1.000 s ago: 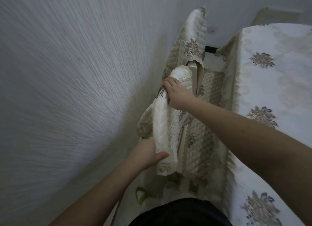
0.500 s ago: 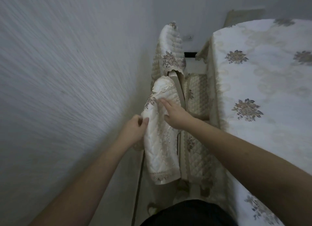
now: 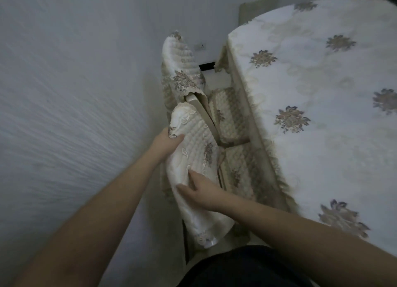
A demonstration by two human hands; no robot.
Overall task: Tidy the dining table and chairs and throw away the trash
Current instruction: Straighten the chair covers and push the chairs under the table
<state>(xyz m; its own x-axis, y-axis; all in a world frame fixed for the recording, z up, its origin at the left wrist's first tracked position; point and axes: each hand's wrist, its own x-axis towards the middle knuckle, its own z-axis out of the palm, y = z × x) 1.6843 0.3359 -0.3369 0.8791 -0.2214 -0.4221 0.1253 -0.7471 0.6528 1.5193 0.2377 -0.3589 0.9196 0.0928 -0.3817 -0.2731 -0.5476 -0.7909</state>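
The left hand [image 3: 165, 143] grips the quilted chair-back cover [image 3: 193, 158] near its top edge (thumb over the fabric), the right hand [image 3: 202, 192] rests lower down; the counter [image 3: 322, 115], under a floral tablecloth, stands just beside.

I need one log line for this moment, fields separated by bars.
step: fitting near chair cover | left hand: grips cover top | right hand: flat on cover | tablecloth: untouched
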